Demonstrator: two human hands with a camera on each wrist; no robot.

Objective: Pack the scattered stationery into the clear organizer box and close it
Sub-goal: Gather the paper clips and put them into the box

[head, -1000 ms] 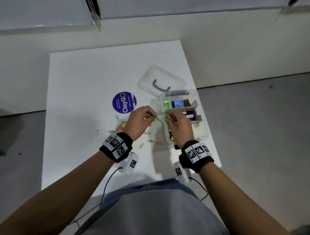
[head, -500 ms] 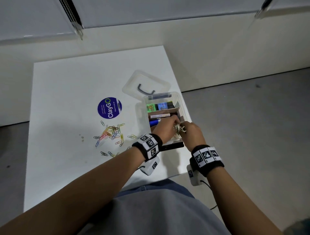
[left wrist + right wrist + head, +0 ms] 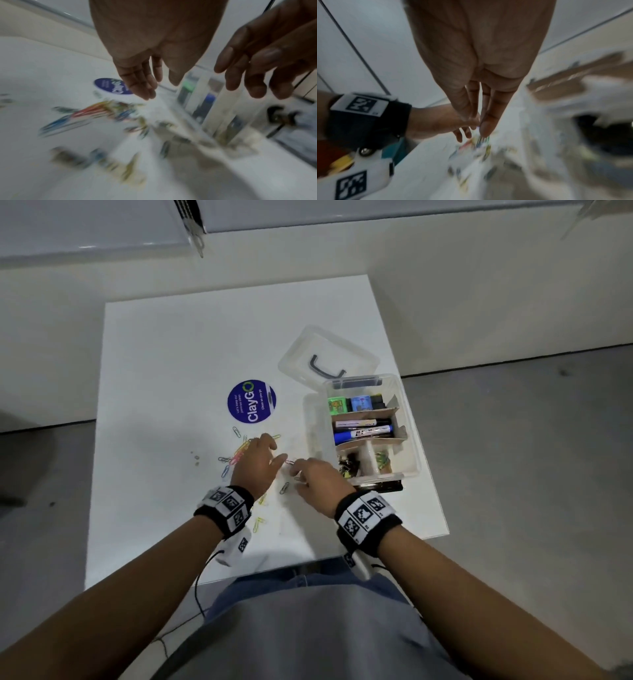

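The clear organizer box [image 3: 412,436] stands open at the table's right side, holding markers [image 3: 363,429], small coloured blocks and binder clips [image 3: 349,468]. Its lid [image 3: 305,350] lies behind it. Coloured paper clips [image 3: 236,455] lie scattered left of the box, blurred in the left wrist view [image 3: 96,112]. My left hand [image 3: 274,455] hovers over them with straight fingers [image 3: 145,86], holding nothing. My right hand [image 3: 299,474] is just beside it, fingers [image 3: 488,121] stretched down toward the clips [image 3: 479,143]. A small pink clip [image 3: 289,462] lies between the two hands.
A round blue ClayGo sticker [image 3: 251,402] sits on the white table [image 3: 154,371] behind the clips. A flat black object [image 3: 385,486] lies at the box's near edge. The table's right edge runs close past the box; the floor lies beyond.
Both hands have left the box's near compartments and moved left, down over the scattered paper clips. What they held a second ago is no longer in them.
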